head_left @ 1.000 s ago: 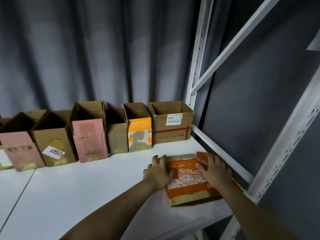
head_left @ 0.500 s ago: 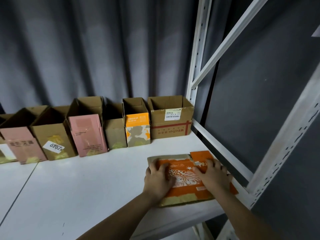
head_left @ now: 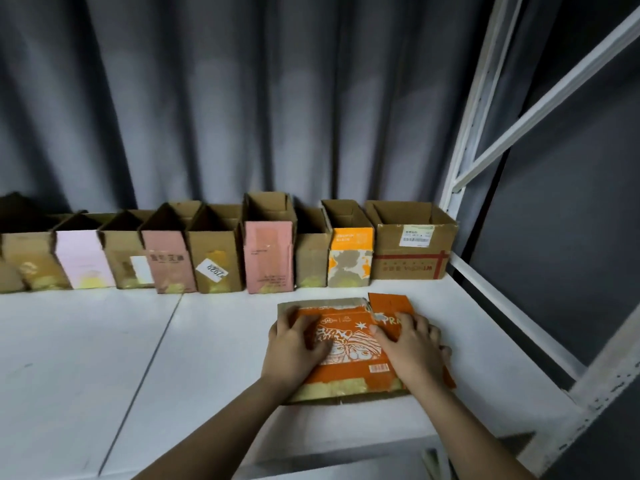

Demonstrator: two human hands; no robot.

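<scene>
Both hands press a flattened orange carton [head_left: 349,374] on the white shelf [head_left: 104,358]
Along the far edge a row of open cardboard boxes [head_left: 214,251] runs from the left to a wider brown box [head_left: 412,244] with a white label. Nearer, right of centre, the carton lies flat on the shelf. The left hand [head_left: 298,348] rests on its left part and the right hand [head_left: 412,351] on its right part, fingers spread and straight, grasping nothing. At the right rises the white rack frame [head_left: 465,140]
</scene>
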